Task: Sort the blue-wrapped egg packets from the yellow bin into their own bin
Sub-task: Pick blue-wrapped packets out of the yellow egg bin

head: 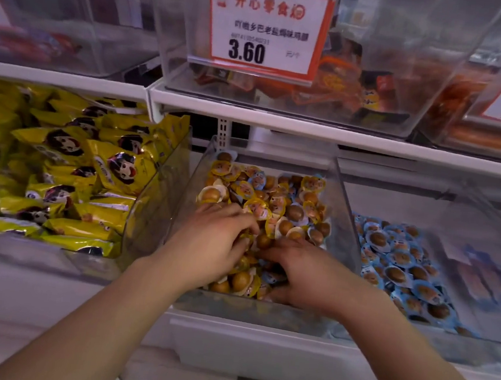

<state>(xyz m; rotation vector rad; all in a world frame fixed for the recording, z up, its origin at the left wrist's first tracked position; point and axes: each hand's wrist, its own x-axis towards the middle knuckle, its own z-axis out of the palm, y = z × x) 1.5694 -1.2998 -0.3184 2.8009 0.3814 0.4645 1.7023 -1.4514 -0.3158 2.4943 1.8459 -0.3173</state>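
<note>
A clear middle bin point(340, 180) holds a heap of yellow-wrapped egg packets point(260, 206), with a few blue-wrapped egg packets point(258, 180) mixed in. Both hands are down in the near part of this heap. My left hand point(210, 241) lies palm down with fingers curled into the packets. My right hand point(305, 274) digs in beside it, fingertips buried among packets, some blue ones point(267, 275) by its fingers. What either hand holds is hidden. To the right, another clear bin point(473, 337) holds only blue-wrapped egg packets point(404, 266).
A bin of large yellow snack bags point(61, 168) stands to the left. Above, a white shelf point(280, 117) carries clear bins of other snacks and a red-framed price tag point(265, 25) reading 3.60. Pale packets point(480, 273) lie at the far right.
</note>
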